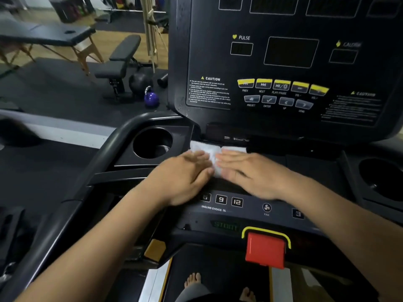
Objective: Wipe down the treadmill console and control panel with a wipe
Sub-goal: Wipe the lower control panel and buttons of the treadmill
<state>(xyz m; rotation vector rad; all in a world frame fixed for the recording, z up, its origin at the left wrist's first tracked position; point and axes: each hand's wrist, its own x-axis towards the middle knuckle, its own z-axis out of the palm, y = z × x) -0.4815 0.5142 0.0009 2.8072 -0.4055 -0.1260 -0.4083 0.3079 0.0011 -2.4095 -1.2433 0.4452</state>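
A white wipe (212,152) lies flat on the shelf of the black treadmill console (283,131), just below the upright display panel (290,53). My left hand (185,175) rests palm down on the wipe's left part, fingers spread. My right hand (248,171) presses flat on its right part. Both hands lie side by side and cover most of the wipe. Below my hands runs the control panel (229,202) with number keys and a fan key.
A round cup holder (152,142) sits left of the wipe, another cup holder (381,177) at the far right. A red stop key (266,249) is below the panel. On the gym floor to the left stand a bench (120,62) and a purple kettlebell (151,98).
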